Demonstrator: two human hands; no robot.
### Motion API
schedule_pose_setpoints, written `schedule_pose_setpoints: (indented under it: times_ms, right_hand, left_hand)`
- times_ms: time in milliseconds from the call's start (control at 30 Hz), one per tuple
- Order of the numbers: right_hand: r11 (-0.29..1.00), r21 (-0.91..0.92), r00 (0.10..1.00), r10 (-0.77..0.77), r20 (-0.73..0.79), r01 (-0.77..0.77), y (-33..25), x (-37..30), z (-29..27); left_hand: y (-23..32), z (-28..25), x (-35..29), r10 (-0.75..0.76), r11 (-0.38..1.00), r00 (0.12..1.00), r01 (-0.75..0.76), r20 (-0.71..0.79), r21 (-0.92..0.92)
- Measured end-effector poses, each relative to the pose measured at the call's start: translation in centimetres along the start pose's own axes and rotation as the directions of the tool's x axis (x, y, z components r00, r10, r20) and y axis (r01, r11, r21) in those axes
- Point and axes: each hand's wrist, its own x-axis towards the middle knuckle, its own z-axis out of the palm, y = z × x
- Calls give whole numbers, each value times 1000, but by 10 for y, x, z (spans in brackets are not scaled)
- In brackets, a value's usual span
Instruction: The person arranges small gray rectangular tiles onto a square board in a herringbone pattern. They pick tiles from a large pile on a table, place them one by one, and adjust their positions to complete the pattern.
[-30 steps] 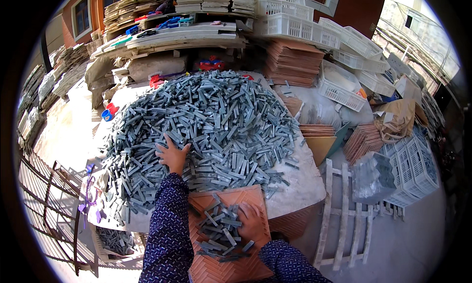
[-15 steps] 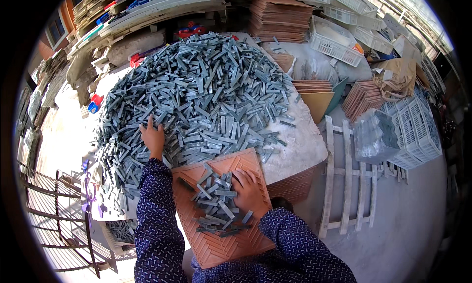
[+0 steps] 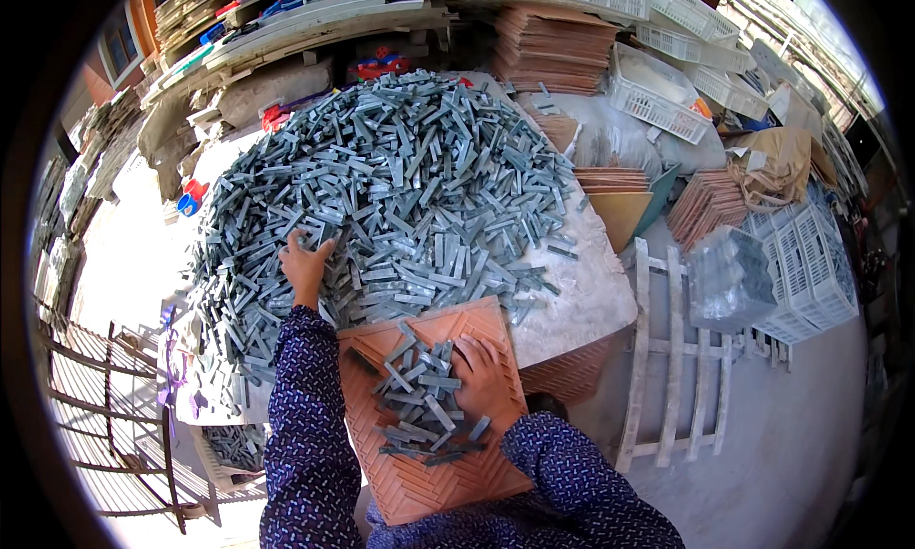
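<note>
A large heap of grey-green stone-like strips covers the work table. My left hand is over the heap's near left side, thumb and fingers apart and a little bent; no strip shows in it. Across my lap and the table's near edge lies an orange tile mould with a herringbone pattern of grooves. On its middle sits a loose bunch of the same strips. My right hand rests on the mould against the bunch's right side, fingers stretched out; what lies beneath them is partly hidden.
More orange moulds are stacked below the table at its right. White slatted racking and a white crate stand farther right. A metal railing is at the left. Orange sheets are piled behind.
My left hand's fingers have gone from stretched out to more bent, and it has shifted slightly over the heap. My right hand stays by the bunch. The view has tilted a little.
</note>
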Motion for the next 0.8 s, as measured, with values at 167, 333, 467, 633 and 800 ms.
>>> schedule_pose_setpoints:
  times_ms: [167, 333, 467, 633, 800]
  right_hand:
    - [1000, 8, 1000, -14, -16, 14, -1, 1, 1]
    - [1000, -2, 1000, -18, -3, 18, -2, 1, -1]
    - [999, -40, 999, -9, 50, 11, -2, -1, -1]
    - [999, -27, 999, -21, 34, 22, 1, -2, 1]
    - [998, -53, 999, -29, 31, 31, 3, -3, 1]
  left_hand:
    - [-30, 7, 10, 47, 993, 999, -46, 3, -113]
    - [0, 2, -2, -23, 999, 999, 21, 48, 44]
    - [14, 5, -34, 224, 974, 974, -223, -24, 38]
    - [21, 13, -38, 391, 913, 920, -390, 17, 124]
    - [19, 7, -36, 434, 897, 899, -437, 64, 67]
